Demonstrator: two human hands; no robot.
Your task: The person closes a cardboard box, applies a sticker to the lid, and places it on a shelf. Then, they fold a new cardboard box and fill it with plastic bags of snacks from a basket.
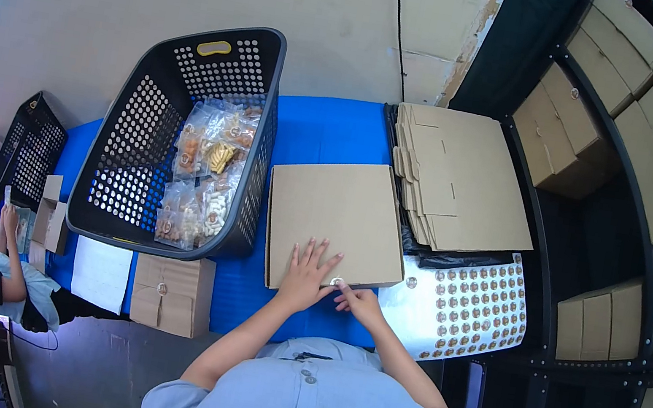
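A closed cardboard box lies in front of me on the blue table cover. My left hand rests flat on its top near the front edge, fingers spread. At that edge a small round sticker sits between my two hands. My right hand touches the sticker with fingers drawn together; whether they grip it is too small to tell. To the right lies a sheet of round stickers.
A dark basket with filled clear bags stands left. Flattened cartons are stacked at the right. A smaller box sits front left. Shelves hold boxes at far right. A co-worker is at far left.
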